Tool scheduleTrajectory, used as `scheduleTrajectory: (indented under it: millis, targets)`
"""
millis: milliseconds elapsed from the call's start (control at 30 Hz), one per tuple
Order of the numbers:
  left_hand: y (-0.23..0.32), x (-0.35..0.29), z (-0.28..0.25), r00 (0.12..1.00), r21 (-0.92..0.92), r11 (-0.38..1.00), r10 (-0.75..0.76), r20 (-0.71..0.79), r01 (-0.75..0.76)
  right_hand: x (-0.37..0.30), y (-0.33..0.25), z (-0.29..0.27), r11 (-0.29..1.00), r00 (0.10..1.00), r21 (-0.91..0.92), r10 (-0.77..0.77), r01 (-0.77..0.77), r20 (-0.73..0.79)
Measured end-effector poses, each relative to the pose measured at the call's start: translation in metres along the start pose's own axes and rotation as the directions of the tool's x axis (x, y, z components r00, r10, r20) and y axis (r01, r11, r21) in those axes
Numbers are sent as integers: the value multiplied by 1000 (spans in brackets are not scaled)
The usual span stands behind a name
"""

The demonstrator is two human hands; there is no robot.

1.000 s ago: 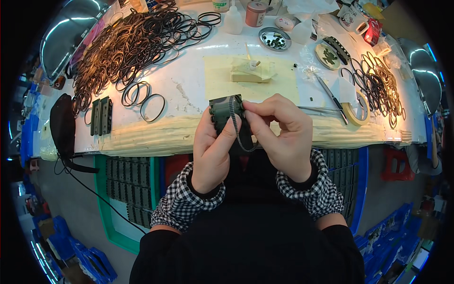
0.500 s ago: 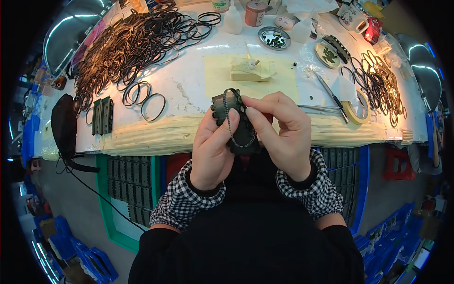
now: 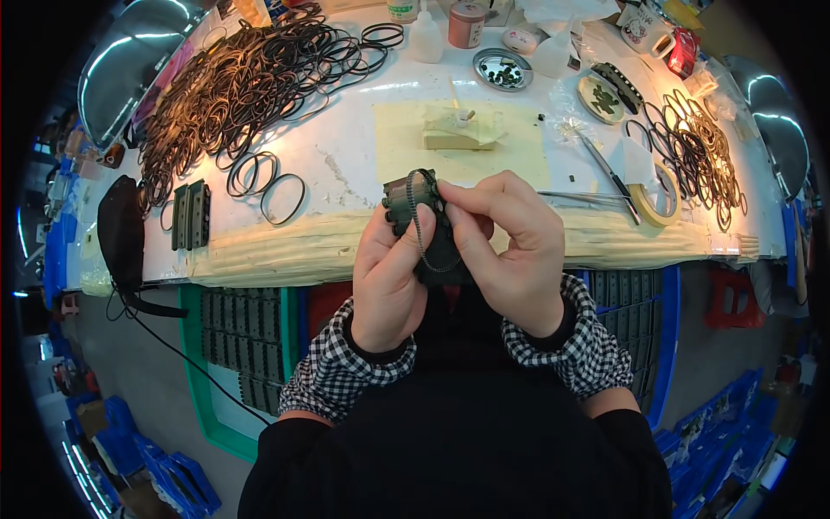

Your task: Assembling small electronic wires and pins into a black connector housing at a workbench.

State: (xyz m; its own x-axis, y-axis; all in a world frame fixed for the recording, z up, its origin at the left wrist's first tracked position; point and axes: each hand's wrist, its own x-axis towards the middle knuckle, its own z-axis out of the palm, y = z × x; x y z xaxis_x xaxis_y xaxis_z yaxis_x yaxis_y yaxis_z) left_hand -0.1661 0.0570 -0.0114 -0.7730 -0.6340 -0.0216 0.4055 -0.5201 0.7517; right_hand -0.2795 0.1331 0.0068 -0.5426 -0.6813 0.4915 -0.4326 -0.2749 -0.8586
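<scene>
the fingers of the right hand [image 3: 519, 246] touch the green part [image 3: 399, 195]; if they pinch it, i cannot tell. the left hand [image 3: 385, 277] grips this part near the surface [image 3: 346, 108], with the band [image 3: 424, 253] looping across. better to hold steady and press gently.

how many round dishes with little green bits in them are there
2: a round, shiny silver dish beyond the right hand, and a round, cream-coloured dish farther right. Others may be hidden.
</scene>
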Motion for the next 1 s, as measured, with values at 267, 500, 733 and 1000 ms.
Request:
scheduleTrajectory:
  millis: [267, 500, 733, 1000]
  targets:
    - [7, 3, -5, 1000, -90, 996, 6, 22, -4, -1, -4, 3, 1000, 997, 10, -3, 3, 83]
    - [10, 3, -10, 994, -90, 995, 41, 101, -32, -8, -7, 1, 963, 989, -230, -132, 142, 58]
    - [6, 1, -15, 987, -154, 988, 41, 153, -17, -1, -3, -1, 976, 988, -155, -148, 152, 39]
    - [5, 0, -16, 983, -199, 980, 43, 181, -6, -1, -2, 1, 973, 986, -158, -166, 168, 28]
